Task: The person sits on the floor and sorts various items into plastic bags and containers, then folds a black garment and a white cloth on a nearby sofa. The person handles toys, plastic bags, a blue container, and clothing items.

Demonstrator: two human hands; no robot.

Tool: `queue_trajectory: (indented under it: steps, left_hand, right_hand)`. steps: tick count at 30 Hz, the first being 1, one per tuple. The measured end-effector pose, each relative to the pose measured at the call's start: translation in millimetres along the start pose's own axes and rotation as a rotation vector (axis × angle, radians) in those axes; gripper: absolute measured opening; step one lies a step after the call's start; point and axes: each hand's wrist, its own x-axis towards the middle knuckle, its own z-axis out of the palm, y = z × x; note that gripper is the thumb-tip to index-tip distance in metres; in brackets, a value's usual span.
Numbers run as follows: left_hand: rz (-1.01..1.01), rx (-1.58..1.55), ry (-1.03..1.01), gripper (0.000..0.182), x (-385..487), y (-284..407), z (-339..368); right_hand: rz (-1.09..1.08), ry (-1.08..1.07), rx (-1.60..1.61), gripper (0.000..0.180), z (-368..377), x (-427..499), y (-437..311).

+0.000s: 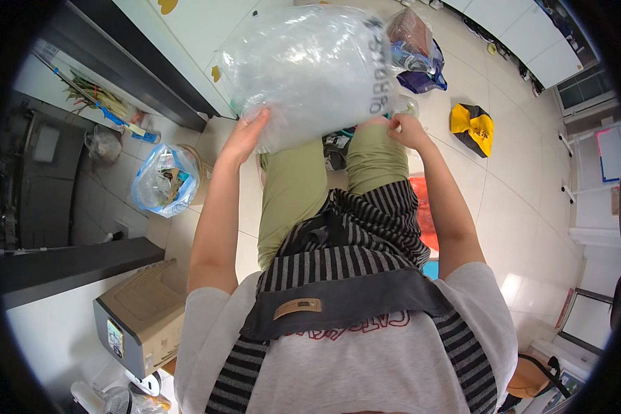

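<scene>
A large clear plastic bag (305,72), puffed out and bearing dark printing along its right side, spreads above my knees. My left hand (249,132) grips its lower left corner, thumb on top. At the lower right edge, my right hand (406,130) has its fingers bent together beside my knee; the bag's edge seems pinched there, though the fingertips are partly hidden. Below both hands are my green trousers (295,196) and a striped apron (341,259). Between my knees some dark items (336,150) show, mostly covered by the bag.
To the left stands a bin lined with a blue-and-white bag (165,181), holding rubbish. A cardboard box (145,315) sits at lower left. On the tiled floor (517,207) lie a yellow-and-black bag (473,129) and a dark blue bag (424,75). Red plastic (425,212) lies by my right thigh.
</scene>
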Motion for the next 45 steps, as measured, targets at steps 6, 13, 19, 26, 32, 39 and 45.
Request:
queue_trajectory:
  steps: [6, 13, 19, 26, 32, 39, 45]
  left_hand:
    - [0.026, 0.004, 0.021, 0.043, -3, 5, -17]
    - [0.046, 0.027, 0.014, 0.039, -11, 10, -18]
    - [0.036, 0.022, -0.08, 0.038, -19, 16, -19]
    - [0.068, 0.229, -0.151, 0.037, -7, 17, 12]
    - [0.226, 0.493, -0.146, 0.041, 25, 59, 17]
    - [-0.011, 0.397, -0.14, 0.055, -19, 2, 21]
    - [-0.356, -0.121, 0.001, 0.051, -88, -80, 28]
  right_hand:
    - [-0.236, -0.188, -0.382, 0.01, 3, 32, 7]
    - [0.554, -0.03, 0.052, 0.017, 33, 107, 109]
    - [1.121, 0.012, 0.474, 0.039, 110, -42, 188]
    - [-0.144, 0.035, 1.341, 0.057, -12, -2, 23]
    - [-0.18, 0.407, 0.858, 0.026, -76, 19, -58]
    - [0.091, 0.236, 0.841, 0.051, -34, -66, -42]
    - [0.393, -0.043, 1.047, 0.03, 38, -119, -38]
